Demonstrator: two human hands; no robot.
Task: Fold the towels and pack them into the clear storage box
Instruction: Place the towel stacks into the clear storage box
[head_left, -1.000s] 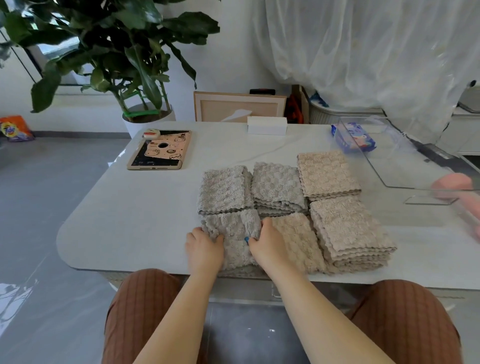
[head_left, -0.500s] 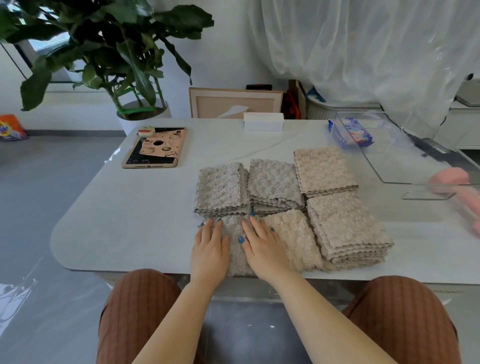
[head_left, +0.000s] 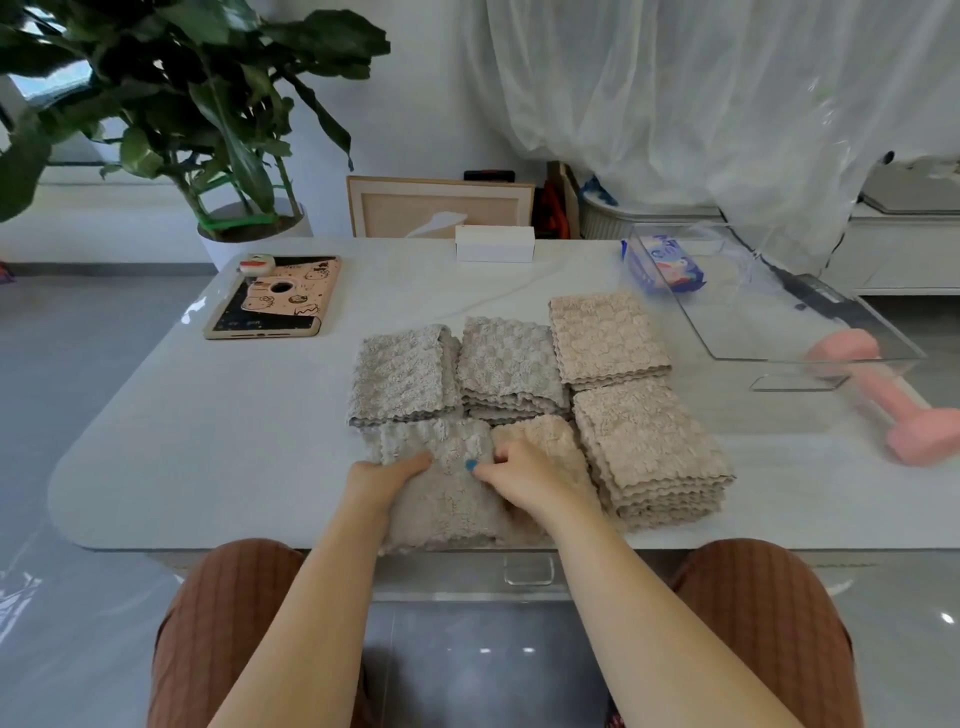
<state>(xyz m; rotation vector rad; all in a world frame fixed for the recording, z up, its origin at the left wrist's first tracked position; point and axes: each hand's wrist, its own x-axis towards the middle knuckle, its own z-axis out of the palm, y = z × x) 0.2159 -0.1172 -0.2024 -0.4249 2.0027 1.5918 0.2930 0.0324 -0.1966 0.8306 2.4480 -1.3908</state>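
Hands no longer flat: left hand (head_left: 387, 475) and right hand (head_left: 524, 470) now pinch grey towel (head_left: 447, 501), fingers curled on fold. Towel just left of tall pile (head_left: 649, 447); clear box (head_left: 779, 322) behind pile. Keep edges even, pull both sides together.

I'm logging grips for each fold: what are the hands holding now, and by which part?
The left hand and the right hand each pinch the grey textured towel nearest the person, at its left and right sides.
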